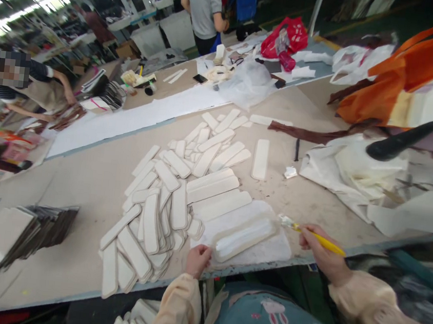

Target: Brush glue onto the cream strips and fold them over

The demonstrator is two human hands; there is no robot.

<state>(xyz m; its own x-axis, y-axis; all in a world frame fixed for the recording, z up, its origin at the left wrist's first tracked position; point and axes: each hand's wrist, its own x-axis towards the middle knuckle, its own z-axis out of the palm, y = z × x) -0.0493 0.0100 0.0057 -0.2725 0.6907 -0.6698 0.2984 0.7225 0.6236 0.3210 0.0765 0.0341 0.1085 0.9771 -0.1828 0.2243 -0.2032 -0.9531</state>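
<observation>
My right hand is closed on a yellow-handled brush whose bristle tip points left over a white sheet at the table's near edge. On that sheet lies a long cream strip, wet-looking and white on top. My left hand rests curled at the table edge, just left of that strip's near end; I cannot make out anything in it. A big pile of the same cream rounded strips spreads to the left and behind.
A stack of dark-edged flat boards lies at the left. White fabric and a black handle sit at the right, an orange bag behind. A long white sheet crosses the table. Other people work at the far side and left.
</observation>
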